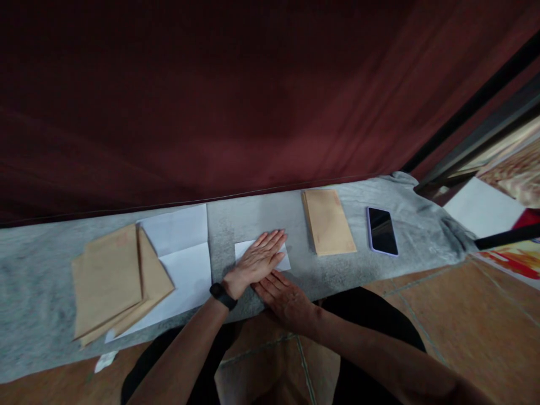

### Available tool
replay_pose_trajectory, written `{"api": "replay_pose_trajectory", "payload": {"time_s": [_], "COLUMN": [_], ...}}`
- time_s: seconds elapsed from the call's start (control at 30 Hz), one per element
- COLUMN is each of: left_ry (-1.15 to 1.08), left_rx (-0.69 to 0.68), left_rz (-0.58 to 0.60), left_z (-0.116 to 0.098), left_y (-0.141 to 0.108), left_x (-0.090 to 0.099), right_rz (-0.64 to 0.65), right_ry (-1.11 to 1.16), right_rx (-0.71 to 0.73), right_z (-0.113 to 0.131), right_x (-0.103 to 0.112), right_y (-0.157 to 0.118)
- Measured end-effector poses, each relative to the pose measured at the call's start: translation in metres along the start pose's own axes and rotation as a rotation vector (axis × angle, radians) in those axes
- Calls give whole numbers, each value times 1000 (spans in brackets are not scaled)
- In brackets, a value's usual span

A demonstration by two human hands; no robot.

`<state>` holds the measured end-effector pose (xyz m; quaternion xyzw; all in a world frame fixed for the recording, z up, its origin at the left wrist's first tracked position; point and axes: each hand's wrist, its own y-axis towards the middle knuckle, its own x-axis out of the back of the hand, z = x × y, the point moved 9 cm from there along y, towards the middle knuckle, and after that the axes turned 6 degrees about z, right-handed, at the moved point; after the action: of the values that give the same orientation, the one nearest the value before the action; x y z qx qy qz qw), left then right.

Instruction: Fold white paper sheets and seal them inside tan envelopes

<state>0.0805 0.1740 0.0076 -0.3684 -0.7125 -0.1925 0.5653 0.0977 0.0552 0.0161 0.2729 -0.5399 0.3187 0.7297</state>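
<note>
A small folded white sheet of paper [285, 261] lies on the grey cloth surface in front of me. My left hand [260, 257], with a dark band on its wrist, rests flat across the sheet, fingers pointing up and right. Just below it, my right hand [284, 298] lies with its fingers stretched out at the sheet's lower edge, the fingertips partly under the left palm. How far they reach onto the paper is hidden. Right of the sheet sits a stack of brown envelopes [331, 222].
On the left, several brown envelopes [110, 273] overlap creased white paper [188, 275]. A phone [382, 230] with a purple edge lies at the right on the grey cloth [270, 211]. Dark red fabric [253, 112] rises behind. A white scrap [105, 361] is on the tiled floor.
</note>
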Motion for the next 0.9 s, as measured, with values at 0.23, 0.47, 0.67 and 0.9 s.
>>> {"api": "replay_pose_trajectory", "payload": {"time_s": [0.23,0.47,0.67,0.9], "left_ry": [85,-77,-19,88], "left_rx": [189,323,85,126], "left_rz": [-117,-181,-132,-140], "left_z": [30,22,-48,-46], "left_y": [-6,-42,-81,-82], "left_x": [10,23,-2,-12], "right_rz": [-54,-162,-47,-42], "right_ry": [108,147,37,-43], "right_rx": [14,-139,-193,-234], "right_z": [-5,-43,-66,-87], "right_x": [19,38,26,27], "right_y": [-1,-7,-13,-4]}}
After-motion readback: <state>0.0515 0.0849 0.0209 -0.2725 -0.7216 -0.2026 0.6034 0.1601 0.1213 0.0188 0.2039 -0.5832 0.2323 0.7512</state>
